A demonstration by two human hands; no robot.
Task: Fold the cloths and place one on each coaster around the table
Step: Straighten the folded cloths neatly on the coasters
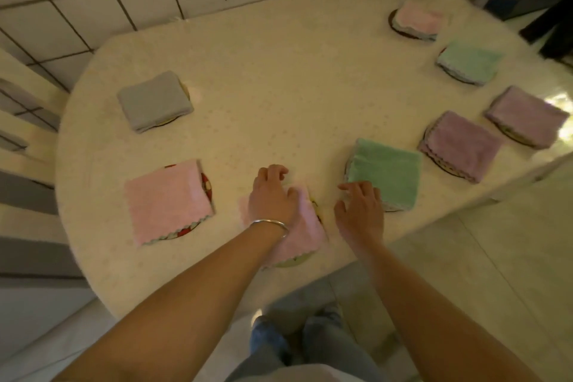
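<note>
Left hand (273, 195) presses flat, fingers relaxed, on the pink cloth (305, 232) covering the nearest coaster (291, 262); right hand (361, 211) hovers spread just beside it, over the table (279, 87).

Dim warm light, soft blur, perhaps window glare right, bowed edges

An oval table (279, 71) under a pale cloth bore eight round coasters, each nearly hidden beneath one folded cloth: pink, green, purple or grey.
</note>
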